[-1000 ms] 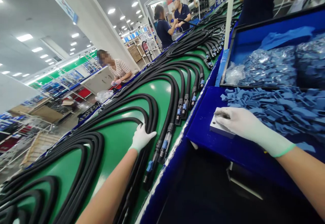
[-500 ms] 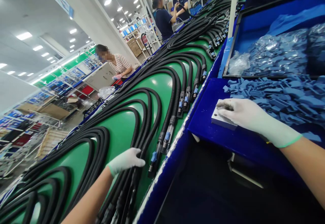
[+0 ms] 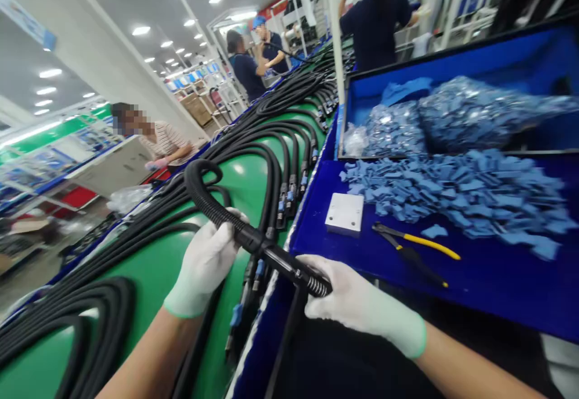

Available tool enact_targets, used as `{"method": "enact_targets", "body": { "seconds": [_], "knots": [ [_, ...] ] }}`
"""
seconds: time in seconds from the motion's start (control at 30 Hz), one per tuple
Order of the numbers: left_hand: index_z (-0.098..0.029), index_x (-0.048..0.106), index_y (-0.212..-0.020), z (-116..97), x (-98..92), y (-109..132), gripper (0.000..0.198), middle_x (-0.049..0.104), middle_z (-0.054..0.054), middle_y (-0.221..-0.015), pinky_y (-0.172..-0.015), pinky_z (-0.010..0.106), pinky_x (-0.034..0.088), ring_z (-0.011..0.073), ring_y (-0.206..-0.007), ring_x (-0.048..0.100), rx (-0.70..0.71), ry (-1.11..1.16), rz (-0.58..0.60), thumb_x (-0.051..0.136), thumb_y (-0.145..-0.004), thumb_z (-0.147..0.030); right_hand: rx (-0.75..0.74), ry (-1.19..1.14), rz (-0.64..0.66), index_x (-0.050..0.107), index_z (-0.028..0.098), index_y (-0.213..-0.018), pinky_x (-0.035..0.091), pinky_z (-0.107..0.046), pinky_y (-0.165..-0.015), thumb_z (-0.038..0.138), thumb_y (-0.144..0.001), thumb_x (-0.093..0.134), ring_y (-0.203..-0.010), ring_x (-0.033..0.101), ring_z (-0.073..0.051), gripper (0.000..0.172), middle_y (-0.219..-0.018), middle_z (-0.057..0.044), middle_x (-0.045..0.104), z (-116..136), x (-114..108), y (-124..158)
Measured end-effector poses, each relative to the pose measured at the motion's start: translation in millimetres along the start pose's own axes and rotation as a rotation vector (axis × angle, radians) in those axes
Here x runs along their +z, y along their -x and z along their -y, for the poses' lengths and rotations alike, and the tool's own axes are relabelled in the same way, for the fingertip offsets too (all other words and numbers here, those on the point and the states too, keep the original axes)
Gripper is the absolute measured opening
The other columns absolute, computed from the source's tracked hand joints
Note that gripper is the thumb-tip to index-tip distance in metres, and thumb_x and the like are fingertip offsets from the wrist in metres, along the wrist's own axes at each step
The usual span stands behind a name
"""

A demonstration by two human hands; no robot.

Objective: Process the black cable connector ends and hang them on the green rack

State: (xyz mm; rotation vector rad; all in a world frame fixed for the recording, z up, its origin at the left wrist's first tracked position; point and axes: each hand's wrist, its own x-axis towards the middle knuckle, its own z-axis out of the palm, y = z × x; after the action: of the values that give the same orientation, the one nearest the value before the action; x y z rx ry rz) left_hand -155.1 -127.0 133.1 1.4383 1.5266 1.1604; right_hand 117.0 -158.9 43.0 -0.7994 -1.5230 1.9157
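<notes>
The left hand (image 3: 205, 263), in a white knit glove, is curled around a black corrugated hose (image 3: 201, 191), fingers wrapped over the top. The right hand (image 3: 350, 302), gloved the same, is closed on the hose's end, where the ribbing gives way to a smooth black sleeve (image 3: 275, 258) and then a tight coil of fine rings (image 3: 318, 286) at the fingers. The hose runs straight between the two hands and is lifted off the surface. Beyond the left hand it rises and bends into a rounded loop.

Under and beyond the left hand lies a glossy green belt (image 3: 149, 272) covered with more black ribbed hoses (image 3: 271, 163) in long U-shaped bends, their ends fitted with small blue connectors (image 3: 281, 206).

Just beyond the right hand is a deep-blue tray (image 3: 474, 290). On it, nearest the hand, lie pliers with a yellow handle (image 3: 420, 243), then a flat white square block (image 3: 344, 213), then a loose heap of small matte blue pieces (image 3: 452, 188). Farther still are clear bags of the same pieces (image 3: 452, 112). Other people stand along the belt in the distance.
</notes>
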Motion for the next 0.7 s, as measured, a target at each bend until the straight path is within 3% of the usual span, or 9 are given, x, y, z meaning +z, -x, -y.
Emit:
{"method": "enact_targets", "body": {
  "seconds": [0.1,0.17,0.2,0.27,0.33,0.37,0.47,0.6,0.7],
  "knots": [
    [-0.015,0.065,-0.115,20,26.0,3,0.051,0.066,0.010,-0.101,-0.091,0.046,0.052,0.0312,-0.095,0.061,0.009,-0.420,-0.077,0.066,-0.090,-0.059,0.059,0.036,-0.128,0.065,0.025,-0.128,0.041,-0.023,-0.053,0.012,-0.075,0.067,-0.058,0.052,-0.009,0.054,-0.083,0.005,0.064,-7,-23,18],
    [-0.014,0.064,-0.121,32,42.7,12,0.049,0.066,0.014,-0.113,-0.101,0.053,0.047,0.0363,-0.108,0.061,0.220,-0.696,-0.135,0.073,-0.088,-0.050,0.102,0.126,-0.147,0.067,0.023,-0.120,0.037,-0.022,-0.049,0.014,-0.078,0.064,-0.054,0.049,-0.009,0.043,-0.076,0.005,0.061,-5,-41,35],
    [-0.016,0.063,-0.125,36,52.2,19,0.047,0.065,0.015,-0.121,-0.105,0.054,0.046,0.0366,-0.115,0.059,0.391,-0.807,-0.091,0.075,-0.089,-0.044,0.116,0.184,-0.148,0.068,0.022,-0.117,0.037,-0.023,-0.050,0.014,-0.078,0.064,-0.055,0.050,-0.009,0.039,-0.076,0.005,0.061,-2,-47,44],
    [-0.020,0.064,-0.127,43,73.3,34,0.037,0.065,0.012,-0.127,-0.109,0.051,0.044,0.0324,-0.121,0.059,0.725,-0.858,0.168,0.074,-0.092,-0.030,0.114,0.300,-0.131,0.070,0.022,-0.110,0.040,-0.023,-0.054,0.013,-0.077,0.064,-0.060,0.054,-0.011,0.035,-0.080,0.004,0.065,6,-55,60],
    [-0.023,0.066,-0.123,50,94.4,47,0.029,0.069,0.008,-0.119,-0.102,0.043,0.049,0.0252,-0.112,0.063,0.889,-0.767,0.426,0.069,-0.095,-0.016,0.098,0.395,-0.098,0.071,0.021,-0.107,0.041,-0.024,-0.059,0.013,-0.077,0.064,-0.063,0.056,-0.012,0.032,-0.080,0.003,0.068,14,-59,73],
    [-0.023,0.066,-0.121,55,103.6,52,0.027,0.071,0.006,-0.114,-0.096,0.039,0.051,0.0224,-0.105,0.064,0.915,-0.717,0.482,0.066,-0.096,-0.012,0.107,0.425,-0.069,0.072,0.021,-0.105,0.041,-0.024,-0.060,0.014,-0.077,0.065,-0.063,0.056,-0.012,0.029,-0.079,0.003,0.068,18,-61,78],
    [-0.023,0.067,-0.120,68,122.1,55,0.024,0.073,0.004,-0.106,-0.081,0.030,0.054,0.0175,-0.092,0.067,0.815,-0.598,0.488,0.062,-0.099,-0.013,0.193,0.538,-0.072,0.071,0.021,-0.099,0.041,-0.026,-0.059,0.027,-0.085,0.069,-0.061,0.055,-0.013,0.016,-0.076,0.002,0.067,24,-71,90],
    [-0.030,0.072,-0.116,65,132.1,47,0.017,0.076,-0.002,-0.109,-0.092,0.031,0.056,0.0170,-0.099,0.072,0.377,-0.508,0.445,0.065,-0.100,-0.029,0.235,1.162,-0.517,0.068,0.017,-0.093,0.047,-0.039,-0.082,0.038,-0.092,0.068,-0.090,0.063,-0.026,0.021,-0.101,-0.011,0.070,6,-94,89],
    [-0.033,0.075,-0.114,47,139.7,38,0.018,0.076,-0.004,-0.116,-0.102,0.033,0.054,0.0190,-0.110,0.070,0.126,-0.429,0.413,0.065,-0.099,-0.033,0.262,1.531,-0.598,0.067,0.014,-0.092,0.045,-0.045,-0.086,0.023,-0.089,0.066,-0.102,0.060,-0.035,0.010,-0.112,-0.020,0.066,-18,-105,79]
  ]
}}
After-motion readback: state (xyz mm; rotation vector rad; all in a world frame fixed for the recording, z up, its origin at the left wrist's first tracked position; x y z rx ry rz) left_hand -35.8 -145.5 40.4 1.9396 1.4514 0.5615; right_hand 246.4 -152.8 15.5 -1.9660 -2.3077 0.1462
